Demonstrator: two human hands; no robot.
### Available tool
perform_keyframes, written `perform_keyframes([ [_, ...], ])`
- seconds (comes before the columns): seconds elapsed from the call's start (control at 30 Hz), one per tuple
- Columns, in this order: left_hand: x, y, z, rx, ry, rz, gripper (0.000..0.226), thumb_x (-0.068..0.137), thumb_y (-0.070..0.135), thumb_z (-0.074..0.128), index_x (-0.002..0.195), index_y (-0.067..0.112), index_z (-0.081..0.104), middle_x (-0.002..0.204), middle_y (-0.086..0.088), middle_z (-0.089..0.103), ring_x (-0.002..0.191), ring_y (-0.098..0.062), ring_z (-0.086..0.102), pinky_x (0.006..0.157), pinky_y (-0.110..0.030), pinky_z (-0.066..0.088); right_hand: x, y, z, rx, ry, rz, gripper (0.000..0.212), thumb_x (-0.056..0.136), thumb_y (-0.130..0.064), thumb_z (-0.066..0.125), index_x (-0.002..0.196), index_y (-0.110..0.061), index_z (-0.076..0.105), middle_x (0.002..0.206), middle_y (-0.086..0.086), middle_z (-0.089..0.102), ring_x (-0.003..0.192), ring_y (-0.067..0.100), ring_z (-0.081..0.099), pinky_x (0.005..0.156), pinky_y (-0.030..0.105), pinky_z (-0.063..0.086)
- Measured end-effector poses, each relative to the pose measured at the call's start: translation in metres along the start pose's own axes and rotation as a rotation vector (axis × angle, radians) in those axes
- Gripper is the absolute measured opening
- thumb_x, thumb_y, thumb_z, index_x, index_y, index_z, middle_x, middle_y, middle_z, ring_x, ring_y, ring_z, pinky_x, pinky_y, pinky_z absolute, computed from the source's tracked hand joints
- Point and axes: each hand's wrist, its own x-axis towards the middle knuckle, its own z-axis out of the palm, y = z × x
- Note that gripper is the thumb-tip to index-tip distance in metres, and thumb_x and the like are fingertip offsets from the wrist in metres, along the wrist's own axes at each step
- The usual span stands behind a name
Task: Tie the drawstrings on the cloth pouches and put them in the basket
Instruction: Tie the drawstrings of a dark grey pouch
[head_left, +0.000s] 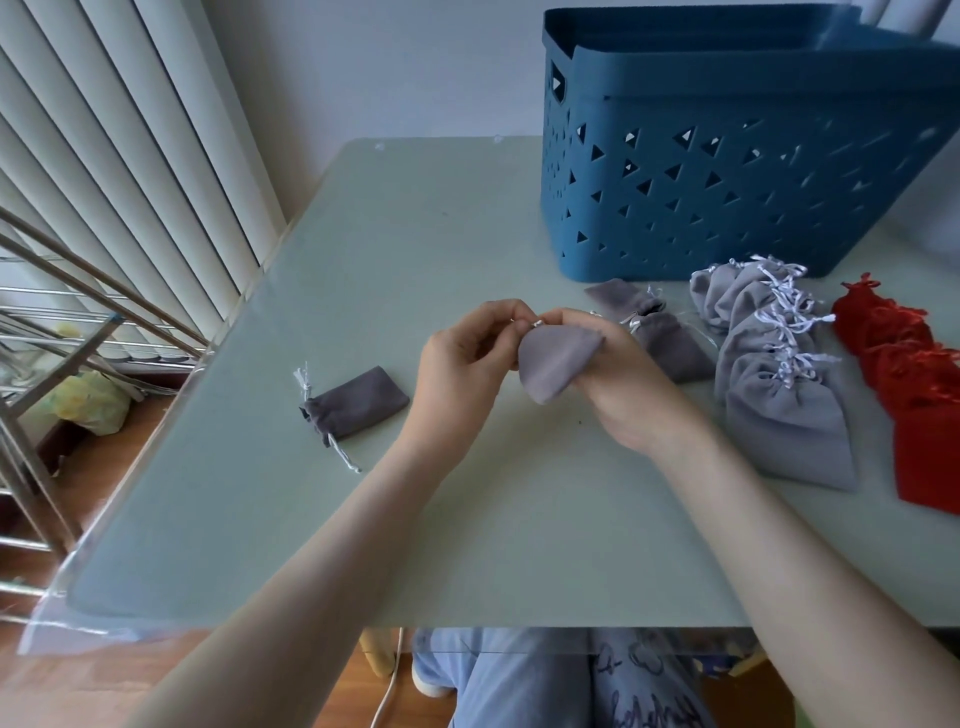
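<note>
Grey cloth pouch (558, 364) is held just above the middle of the pale green table (467, 530). The right hand (623, 387) curls round its body, and the left hand (462, 364) pinches the white drawstring (536, 323) at its gathered neck. A darker grey pouch (358, 402) lies to the left. Light grey pouches (779, 384) and red pouches (914, 384) lie to the right, near the blue basket (727, 182).

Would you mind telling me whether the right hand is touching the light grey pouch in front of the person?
Touching. The head view shows the right hand gripping the light grey pouch, its fingers wrapped behind the cloth.
</note>
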Motion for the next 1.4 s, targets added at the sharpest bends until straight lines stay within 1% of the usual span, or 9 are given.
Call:
perform_keyframes([
  [0.13, -0.002, -0.002, -0.001, 0.077, 0.000, 0.067, 0.028, 0.092, 0.001, 0.053, 0.080, 0.025, 0.062, 0.074, 0.020, 0.066, 0.075, -0.004, 0.059, 0.073, -0.019, 0.046, 0.001, 0.000, -0.006, 0.056, -0.051, 0.000, 0.021, 0.074, -0.018, 0.056, 0.069, -0.029, 0.073, 0.069, -0.010, 0.066, 0.070, 0.007, 0.055, 0.070, 0.026, 0.042],
  [0.3, -0.004, -0.004, 0.000, 0.180, 0.010, 0.159, 0.025, 0.088, 0.012, 0.054, 0.081, 0.035, 0.059, 0.078, 0.023, 0.065, 0.079, -0.005, 0.061, 0.078, -0.037, 0.049, -0.002, -0.003, -0.007, 0.088, -0.054, 0.002, 0.017, 0.090, -0.003, 0.056, 0.080, -0.014, 0.064, 0.071, -0.004, 0.066, 0.069, 0.008, 0.055, 0.063, 0.016, 0.042],
  [0.53, -0.005, 0.003, -0.003, 0.167, -0.067, 0.211, 0.021, 0.088, 0.014, 0.051, 0.080, 0.031, 0.060, 0.078, 0.020, 0.063, 0.079, -0.009, 0.058, 0.076, -0.035, 0.047, -0.004, -0.004, -0.007, 0.075, -0.123, -0.006, 0.010, 0.083, -0.020, 0.056, 0.081, -0.017, 0.065, 0.075, -0.003, 0.064, 0.074, 0.010, 0.051, 0.065, 0.018, 0.041],
  [0.7, -0.006, -0.001, -0.006, 0.242, -0.096, 0.355, 0.014, 0.089, 0.020, 0.050, 0.085, 0.025, 0.062, 0.081, 0.021, 0.061, 0.078, -0.008, 0.059, 0.074, -0.022, 0.046, -0.005, -0.002, -0.012, 0.288, -0.196, 0.110, 0.012, 0.080, -0.015, 0.053, 0.083, -0.008, 0.062, 0.071, 0.003, 0.054, 0.069, 0.013, 0.045, 0.064, 0.020, 0.042],
  [0.83, -0.004, -0.006, -0.007, 0.437, -0.030, 0.552, 0.019, 0.090, 0.010, 0.047, 0.089, 0.005, 0.066, 0.078, 0.019, 0.052, 0.073, -0.007, 0.052, 0.072, -0.009, 0.037, -0.005, 0.000, -0.019, 0.356, -0.260, 0.163, 0.015, 0.077, -0.015, 0.072, 0.088, -0.008, 0.064, 0.078, 0.007, 0.052, 0.073, 0.014, 0.047, 0.068, 0.021, 0.044],
  [0.93, -0.003, -0.008, -0.009, 0.531, 0.005, 0.658, 0.018, 0.090, 0.004, 0.048, 0.090, 0.001, 0.066, 0.078, 0.004, 0.057, 0.074, -0.014, 0.051, 0.074, -0.009, 0.037, -0.004, 0.002, -0.023, 0.378, -0.322, 0.157, 0.039, 0.065, -0.037, 0.082, 0.089, -0.011, 0.069, 0.082, 0.005, 0.058, 0.075, 0.012, 0.051, 0.069, 0.021, 0.046],
  [1.07, -0.001, -0.013, -0.011, 0.558, -0.007, 0.753, 0.013, 0.092, 0.002, 0.049, 0.097, 0.008, 0.059, 0.079, -0.008, 0.062, 0.074, -0.017, 0.050, 0.076, -0.015, 0.040, -0.004, 0.000, -0.022, 0.345, -0.309, 0.134, 0.032, 0.068, -0.035, 0.076, 0.087, -0.011, 0.067, 0.076, 0.001, 0.059, 0.070, 0.010, 0.050, 0.065, 0.019, 0.043],
  [1.2, -0.002, -0.011, -0.011, 0.531, -0.012, 0.715, 0.012, 0.092, 0.005, 0.051, 0.094, 0.010, 0.061, 0.082, 0.003, 0.063, 0.076, -0.014, 0.054, 0.075, -0.014, 0.042, -0.007, -0.005, -0.021, 0.258, -0.267, 0.115, 0.005, 0.081, -0.015, 0.065, 0.085, -0.012, 0.067, 0.073, -0.002, 0.061, 0.069, 0.010, 0.048, 0.064, 0.020, 0.041],
  [1.4, -0.005, -0.003, -0.008, 0.382, -0.076, 0.299, 0.013, 0.090, 0.012, 0.058, 0.084, 0.022, 0.062, 0.077, 0.023, 0.066, 0.077, -0.002, 0.063, 0.071, -0.016, 0.047, -0.009, -0.009, -0.016, -0.101, -0.125, 0.019, 0.017, 0.093, -0.004, 0.053, 0.087, -0.016, 0.063, 0.067, -0.010, 0.063, 0.060, 0.000, 0.050, 0.058, 0.016, 0.039],
])
